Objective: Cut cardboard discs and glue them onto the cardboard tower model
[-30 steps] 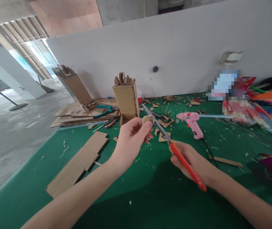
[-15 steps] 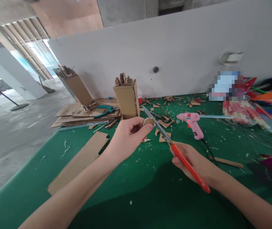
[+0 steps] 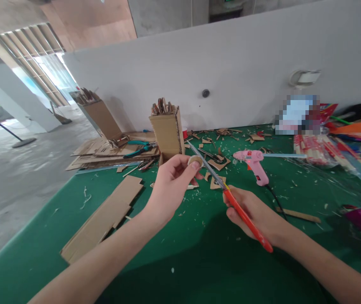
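Observation:
My left hand (image 3: 170, 185) is raised over the green table (image 3: 180, 257) and pinches a small round cardboard disc (image 3: 195, 161) between thumb and fingertips. My right hand (image 3: 252, 213) is wrapped round the orange handles of a pair of scissors (image 3: 228, 196). The metal blades point up and to the left and meet the right side of the disc. Both forearms reach in from the bottom of the view.
An upright cardboard box (image 3: 168, 133) filled with cardboard pieces stands behind the hands. A pink glue gun (image 3: 254, 162) lies to the right, its cord trailing forward. A flat cardboard strip (image 3: 104, 217) lies left; stacked cardboard and pliers (image 3: 139, 148) sit further back. Scraps litter the table.
Both hands hold almost the same pose. The disc and the scissors have shifted only slightly, and the view has moved a little.

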### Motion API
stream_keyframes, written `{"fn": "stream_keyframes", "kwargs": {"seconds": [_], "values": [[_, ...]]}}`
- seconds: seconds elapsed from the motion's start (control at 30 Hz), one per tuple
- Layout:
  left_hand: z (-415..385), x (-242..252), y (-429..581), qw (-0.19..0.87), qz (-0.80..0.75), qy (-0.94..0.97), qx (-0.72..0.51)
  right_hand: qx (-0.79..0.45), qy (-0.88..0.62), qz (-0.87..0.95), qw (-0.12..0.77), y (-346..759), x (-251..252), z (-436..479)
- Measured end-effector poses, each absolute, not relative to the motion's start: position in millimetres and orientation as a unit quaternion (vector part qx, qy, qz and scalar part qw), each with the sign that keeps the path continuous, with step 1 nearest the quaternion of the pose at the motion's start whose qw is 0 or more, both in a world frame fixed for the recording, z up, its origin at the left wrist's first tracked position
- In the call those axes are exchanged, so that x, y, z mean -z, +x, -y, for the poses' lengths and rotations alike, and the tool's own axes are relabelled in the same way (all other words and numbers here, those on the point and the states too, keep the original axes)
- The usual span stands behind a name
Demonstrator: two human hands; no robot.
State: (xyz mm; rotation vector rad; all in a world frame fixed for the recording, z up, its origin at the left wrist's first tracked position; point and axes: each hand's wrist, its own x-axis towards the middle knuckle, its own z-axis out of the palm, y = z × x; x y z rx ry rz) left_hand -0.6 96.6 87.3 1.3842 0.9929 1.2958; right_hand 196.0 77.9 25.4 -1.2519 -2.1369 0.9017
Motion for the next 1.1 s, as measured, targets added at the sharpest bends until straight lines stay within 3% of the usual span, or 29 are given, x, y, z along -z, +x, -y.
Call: {"fn": "stream_keyframes", "kwargs": {"seconds": [0.33, 0.67, 1.1], "values": [[-95, -99, -8, 0.403, -0.462, 0.630, -0.477, -0.317, -0.470, 0.787, 0.245, 197, -23, -81], [-103, -95, -10, 0.469, -0.436, 0.587, -0.496, -0.446, -0.412, 0.756, 0.245, 198, -34, -77], [-100, -96, -8, 0.464, -0.430, 0.584, -0.508, -0.400, -0.420, 0.783, 0.227, 197, -46, -73]]}}
